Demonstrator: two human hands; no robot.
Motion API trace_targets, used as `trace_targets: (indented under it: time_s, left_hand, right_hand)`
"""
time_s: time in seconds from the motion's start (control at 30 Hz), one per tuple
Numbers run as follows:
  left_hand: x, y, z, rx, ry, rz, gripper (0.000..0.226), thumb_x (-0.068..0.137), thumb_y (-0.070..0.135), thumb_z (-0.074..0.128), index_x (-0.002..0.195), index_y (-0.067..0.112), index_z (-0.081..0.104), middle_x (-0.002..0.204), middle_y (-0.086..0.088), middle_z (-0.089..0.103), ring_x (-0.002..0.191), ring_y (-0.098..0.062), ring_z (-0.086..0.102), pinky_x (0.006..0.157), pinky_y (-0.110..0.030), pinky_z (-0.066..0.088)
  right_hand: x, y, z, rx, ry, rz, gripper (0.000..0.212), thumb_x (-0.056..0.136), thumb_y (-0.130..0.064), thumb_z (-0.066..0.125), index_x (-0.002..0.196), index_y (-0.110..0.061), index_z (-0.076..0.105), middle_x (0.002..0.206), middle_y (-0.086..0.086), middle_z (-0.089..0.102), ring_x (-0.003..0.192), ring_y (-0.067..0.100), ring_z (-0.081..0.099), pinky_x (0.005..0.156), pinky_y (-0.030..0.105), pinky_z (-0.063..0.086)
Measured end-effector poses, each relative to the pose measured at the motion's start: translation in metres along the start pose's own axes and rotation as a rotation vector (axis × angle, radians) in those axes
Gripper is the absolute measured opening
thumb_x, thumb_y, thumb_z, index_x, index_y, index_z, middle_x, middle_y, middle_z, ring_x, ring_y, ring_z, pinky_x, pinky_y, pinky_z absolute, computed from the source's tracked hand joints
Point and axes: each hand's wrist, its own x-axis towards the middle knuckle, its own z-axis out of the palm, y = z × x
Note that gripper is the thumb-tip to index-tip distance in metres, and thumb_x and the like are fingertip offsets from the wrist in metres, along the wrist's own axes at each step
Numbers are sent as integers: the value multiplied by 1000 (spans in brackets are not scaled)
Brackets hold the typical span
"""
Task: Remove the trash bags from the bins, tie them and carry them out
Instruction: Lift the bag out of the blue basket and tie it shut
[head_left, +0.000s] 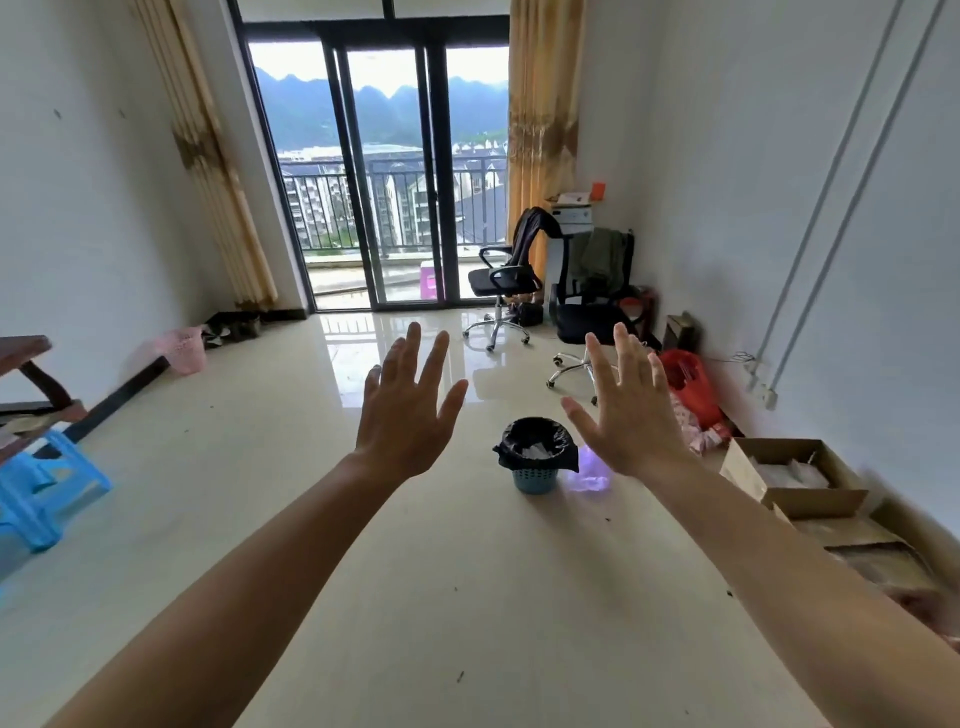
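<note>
A small blue basket bin (535, 479) stands on the tiled floor, lined with a black trash bag (535, 441) that folds over its rim and holds pale rubbish. A translucent purple bag (592, 470) lies right beside it. A pink basket bin (182, 349) sits by the left wall. My left hand (408, 410) and my right hand (628, 415) are held out in front of me, fingers spread and empty, on either side of the blue bin and above it in the view.
Two black office chairs (506, 280) stand near the balcony's sliding glass door (395, 176). A red plastic bag (691, 384) and open cardboard boxes (795, 478) line the right wall. A blue plastic stool (47, 488) and a dark wooden table (26, 358) are at the left.
</note>
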Motion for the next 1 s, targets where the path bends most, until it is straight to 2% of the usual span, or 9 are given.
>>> trace_targets:
  time_s: [0.17,0.27,0.33,0.43,0.57,0.8,0.9,1.0]
  left_hand:
    - [129,-65,75,23,5,53,70,99,58,18,160,24,13,168,-13,-4,154,-34,6,120,-57,18]
    - [214,-94,111,22,-31,90,74,96,62,10,160,26,8,167,-13,-11,155,-34,0,119,-59,15]
    - [273,-106,136,25,-49,128,72,98,62,13,160,27,5,167,-13,-15,155,-34,-3,119,-59,13]
    - [347,-112,183,-30,-107,121,68,102,57,23,161,27,6,167,-12,-16,155,-32,-5,120,-58,13]
    - [423,-111,261,-52,-172,134,68,102,55,26,161,26,7,167,-14,-12,155,-33,-1,121,-58,18]
    - [575,-108,421,-41,-252,193,67,103,54,28,160,26,8,167,-13,-11,155,-32,-1,122,-56,14]
    - [654,-104,492,-42,-332,135,68,102,55,27,160,27,7,167,-13,-11,155,-33,-1,122,-56,15]
    - [719,-101,558,-38,-478,28,70,101,60,22,159,31,-3,166,-10,-20,155,-33,-6,121,-57,13]
  right_hand:
    - [129,2,89,-62,-5,-22,83,96,-64,35,158,-20,0,165,18,-4,152,36,6,120,53,6]
    - [202,9,123,-86,-28,-20,84,97,-64,34,158,-20,-3,164,19,-5,152,37,6,120,54,5]
    - [246,19,142,-102,-10,-10,83,97,-63,35,158,-20,-2,164,19,-4,152,37,6,121,54,6]
    - [296,42,174,-57,-21,70,82,97,-62,36,158,-21,0,165,18,-4,152,35,5,121,53,5]
    - [349,87,234,-49,-42,135,82,96,-64,33,158,-21,1,165,18,-3,152,34,4,122,53,5]
    - [485,179,389,30,-127,214,81,96,-61,37,158,-21,2,165,18,-1,152,34,3,121,53,5]
    - [555,221,456,71,-184,243,82,96,-60,36,158,-20,1,164,19,-2,152,35,4,121,51,4]
    - [609,260,514,95,-248,268,84,95,-61,37,159,-20,0,164,19,-3,152,35,4,121,50,3]
